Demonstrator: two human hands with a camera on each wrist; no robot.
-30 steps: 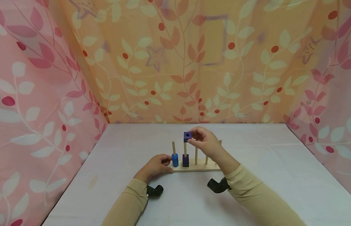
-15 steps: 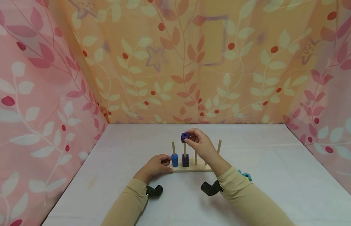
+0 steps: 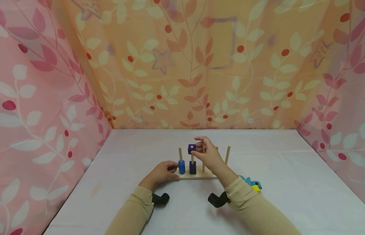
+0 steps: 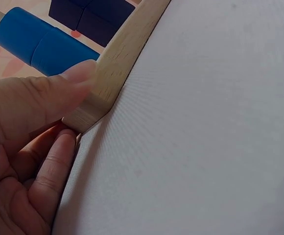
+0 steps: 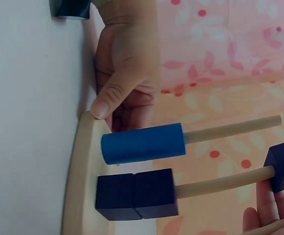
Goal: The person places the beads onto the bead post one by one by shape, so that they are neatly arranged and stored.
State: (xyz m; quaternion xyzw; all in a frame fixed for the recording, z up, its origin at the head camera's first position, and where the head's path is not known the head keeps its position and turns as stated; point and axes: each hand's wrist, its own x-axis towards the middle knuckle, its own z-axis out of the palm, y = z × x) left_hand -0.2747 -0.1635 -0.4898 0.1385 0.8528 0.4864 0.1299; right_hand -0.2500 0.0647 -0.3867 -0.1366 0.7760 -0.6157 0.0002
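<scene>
Lower centre of the head view, my left hand (image 3: 161, 172) is clamped on the wooden base's (image 3: 197, 177) left end, beside the blue cylinder stack (image 3: 181, 167). Just below frame centre, the raised purple block (image 3: 191, 149) sits at the second peg's (image 3: 192, 159) top, left of my right hand (image 3: 210, 157), pinched by its thumb and fingers.

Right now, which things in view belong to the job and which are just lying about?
In the job:
purple block, pinched by right hand at top of a peg
wooden peg stand, held by left hand
stacked purple blocks, blue cylinders

Lying about, maybe for later:
teal pieces
yellow piece
</scene>
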